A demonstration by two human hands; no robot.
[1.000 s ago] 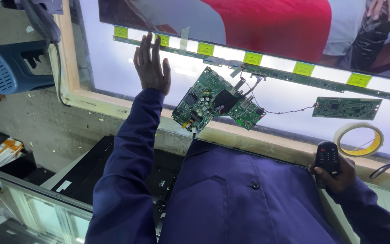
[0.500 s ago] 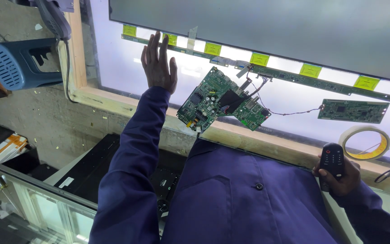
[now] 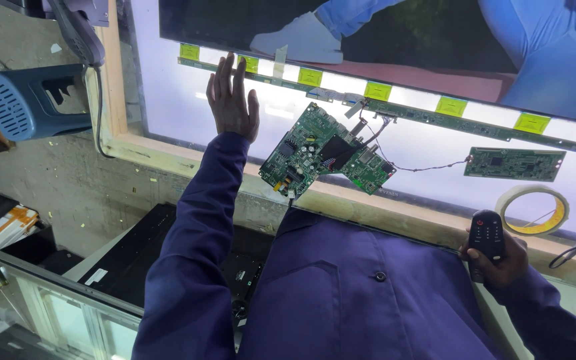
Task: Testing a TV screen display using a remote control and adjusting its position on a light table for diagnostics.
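Observation:
My left hand (image 3: 231, 99) is raised with fingers apart, its fingertips at the long thin circuit strip (image 3: 341, 100) with yellow labels along the lower edge of a lit display panel (image 3: 341, 40). It holds nothing. My right hand (image 3: 498, 257) grips a black remote control (image 3: 487, 235) near the wooden frame edge at lower right. A green main circuit board (image 3: 321, 153) lies tilted on the white backlit surface between my hands, with thin wires running to the strip and to a smaller green board (image 3: 513, 164).
A roll of tape (image 3: 533, 209) lies on the lit surface at right. A wooden frame (image 3: 168, 152) borders the panel. A blue plastic stool (image 3: 28, 100) stands at left. A dark flat panel (image 3: 135, 257) and a glass cabinet (image 3: 55, 307) sit below.
The picture on the panel changed from dark to a bright image. My left hand stays raised at the strip. My right hand keeps the remote.

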